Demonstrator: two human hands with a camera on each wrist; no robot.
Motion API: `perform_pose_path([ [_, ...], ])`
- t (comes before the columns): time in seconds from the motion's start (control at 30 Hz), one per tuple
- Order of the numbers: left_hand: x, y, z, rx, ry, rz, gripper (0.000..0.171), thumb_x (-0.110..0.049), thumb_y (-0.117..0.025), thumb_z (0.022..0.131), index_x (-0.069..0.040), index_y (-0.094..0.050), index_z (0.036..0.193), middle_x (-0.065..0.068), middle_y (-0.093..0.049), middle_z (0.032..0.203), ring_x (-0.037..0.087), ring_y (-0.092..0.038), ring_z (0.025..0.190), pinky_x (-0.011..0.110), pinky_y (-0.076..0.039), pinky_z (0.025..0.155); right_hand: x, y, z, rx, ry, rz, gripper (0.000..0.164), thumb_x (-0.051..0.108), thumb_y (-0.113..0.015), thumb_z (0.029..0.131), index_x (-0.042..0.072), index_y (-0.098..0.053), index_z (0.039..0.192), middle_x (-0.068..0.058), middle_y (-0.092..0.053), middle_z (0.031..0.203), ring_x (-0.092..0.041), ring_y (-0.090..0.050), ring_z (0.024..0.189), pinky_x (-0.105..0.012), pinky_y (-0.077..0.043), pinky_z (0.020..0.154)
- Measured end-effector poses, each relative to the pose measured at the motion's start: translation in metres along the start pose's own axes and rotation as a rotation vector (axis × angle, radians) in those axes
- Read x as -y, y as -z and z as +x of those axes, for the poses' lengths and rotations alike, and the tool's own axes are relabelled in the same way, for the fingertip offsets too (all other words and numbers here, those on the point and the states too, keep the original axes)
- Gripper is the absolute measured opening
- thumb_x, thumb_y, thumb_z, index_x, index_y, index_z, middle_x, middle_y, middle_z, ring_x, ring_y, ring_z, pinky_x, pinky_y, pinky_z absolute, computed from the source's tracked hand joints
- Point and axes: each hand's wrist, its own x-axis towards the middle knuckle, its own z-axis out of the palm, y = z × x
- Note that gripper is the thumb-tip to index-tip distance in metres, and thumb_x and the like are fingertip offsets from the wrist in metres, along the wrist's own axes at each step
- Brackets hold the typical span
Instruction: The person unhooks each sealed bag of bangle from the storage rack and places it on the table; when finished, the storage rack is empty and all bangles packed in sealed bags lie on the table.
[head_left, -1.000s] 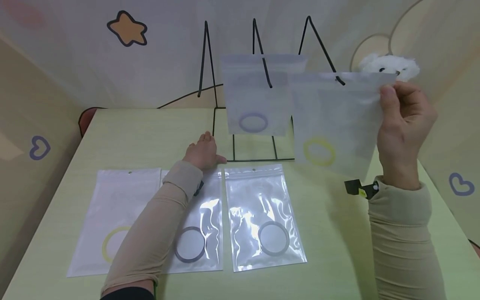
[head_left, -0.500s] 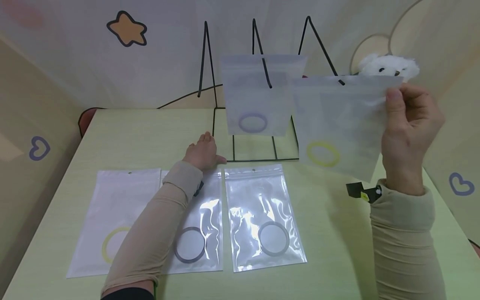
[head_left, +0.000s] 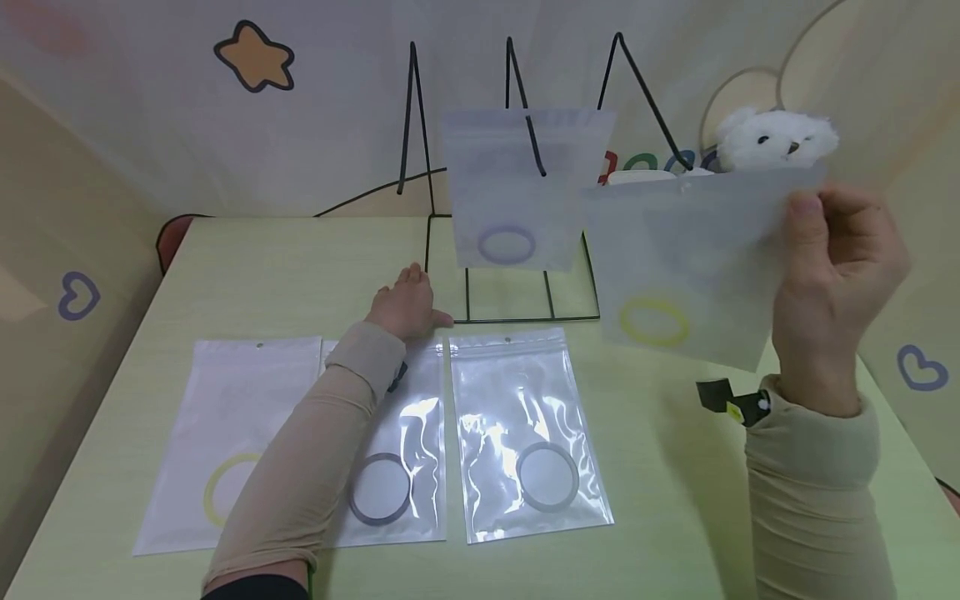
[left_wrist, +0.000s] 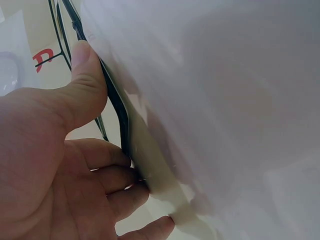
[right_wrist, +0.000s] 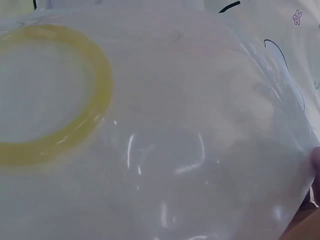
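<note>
My right hand pinches the top right corner of a translucent zip bag with a yellow ring inside. That bag's top edge, with its hanging hole, is just below the tip of the right hook on a black wire display rack. In the right wrist view the bag fills most of the frame. My left hand rests at the rack's front left corner, thumb over the front bar; in the left wrist view, its fingertips touch black wire. A bag with a purple ring hangs on the middle hook.
Three zip bags lie in a row on the table: a left one with a yellow ring, a middle one with a dark ring, a right one with a greyish ring. A white plush toy is behind the rack.
My right hand has moved right and down with the yellow-ring bag. The bag's top edge has slipped off the right hook's tip. My left hand has stayed put.
</note>
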Motion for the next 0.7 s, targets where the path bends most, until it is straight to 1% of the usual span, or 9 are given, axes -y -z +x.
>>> perform_pose_path([
  [0.17, -0.001, 0.000, -0.001, 0.002, 0.005, -0.006, 0.091, -0.051, -0.058, 0.094, 0.009, -0.018, 0.150, 0.024, -0.006, 0.159, 0.036, -0.008, 0.147, 0.058, -0.021, 0.113, 0.006, 0.006, -0.005, -0.031, 0.024, -0.025, 0.009, 0.003, -0.064, 0.092, -0.003, -0.070, 0.091, -0.003, -0.061, 0.084, -0.018, -0.056, 0.081, -0.024, -0.044, 0.073],
  [0.27, -0.001, 0.000, -0.002, 0.000, 0.005, -0.009, 0.091, -0.050, -0.057, 0.094, 0.009, -0.018, 0.150, 0.024, -0.006, 0.159, 0.036, -0.007, 0.147, 0.058, -0.020, 0.113, 0.012, 0.007, -0.009, -0.070, 0.021, 0.020, 0.010, 0.002, -0.064, 0.090, -0.007, -0.069, 0.089, -0.005, -0.061, 0.083, -0.020, -0.056, 0.082, -0.025, -0.043, 0.073],
  [0.33, -0.001, 0.000, -0.002, 0.000, 0.004, -0.011, 0.090, -0.049, -0.058, 0.094, 0.009, -0.018, 0.150, 0.024, -0.006, 0.159, 0.036, -0.008, 0.147, 0.058, -0.020, 0.113, 0.017, 0.008, -0.012, -0.087, 0.016, 0.058, 0.012, 0.001, -0.065, 0.089, -0.010, -0.069, 0.089, -0.009, -0.064, 0.084, -0.021, -0.058, 0.084, -0.025, -0.046, 0.075],
  [0.37, -0.002, 0.000, -0.002, 0.000, 0.002, -0.011, 0.090, -0.049, -0.058, 0.094, 0.010, -0.018, 0.150, 0.024, -0.006, 0.159, 0.036, -0.008, 0.147, 0.058, -0.020, 0.113, 0.019, 0.009, -0.013, -0.088, 0.014, 0.079, 0.013, 0.001, -0.066, 0.089, -0.011, -0.068, 0.089, -0.011, -0.065, 0.085, -0.023, -0.059, 0.085, -0.025, -0.048, 0.076],
  [0.47, -0.001, -0.001, -0.001, 0.000, 0.002, -0.015, 0.090, -0.049, -0.058, 0.094, 0.009, -0.018, 0.150, 0.024, -0.006, 0.159, 0.036, -0.007, 0.147, 0.058, -0.020, 0.113, 0.025, 0.012, -0.017, -0.077, 0.008, 0.084, 0.014, 0.001, -0.065, 0.089, -0.012, -0.067, 0.091, -0.015, -0.068, 0.089, -0.025, -0.061, 0.086, -0.026, -0.051, 0.079],
  [0.57, -0.001, -0.001, -0.001, -0.001, 0.003, -0.021, 0.091, -0.049, -0.058, 0.094, 0.009, -0.018, 0.150, 0.024, -0.005, 0.159, 0.036, -0.007, 0.147, 0.058, -0.020, 0.113, 0.024, 0.018, -0.021, -0.056, 0.002, 0.053, 0.014, 0.002, -0.063, 0.089, -0.012, -0.068, 0.092, -0.015, -0.067, 0.090, -0.025, -0.060, 0.087, -0.025, -0.051, 0.080],
  [0.63, 0.000, -0.001, 0.000, -0.005, 0.003, -0.024, 0.091, -0.050, -0.058, 0.094, 0.009, -0.018, 0.150, 0.024, -0.006, 0.159, 0.036, -0.007, 0.147, 0.058, -0.021, 0.112, 0.021, 0.023, -0.024, -0.042, -0.011, 0.006, 0.014, 0.002, -0.063, 0.090, -0.009, -0.069, 0.094, -0.013, -0.066, 0.090, -0.024, -0.060, 0.087, -0.025, -0.051, 0.080],
  [0.7, 0.000, -0.001, 0.000, -0.008, 0.002, -0.026, 0.091, -0.049, -0.059, 0.094, 0.010, -0.018, 0.150, 0.024, -0.006, 0.159, 0.036, -0.007, 0.147, 0.058, -0.021, 0.112, 0.016, 0.028, -0.027, -0.028, -0.044, 0.007, 0.014, 0.003, -0.065, 0.090, -0.009, -0.070, 0.093, -0.012, -0.064, 0.087, -0.021, -0.058, 0.084, -0.023, -0.050, 0.075],
])
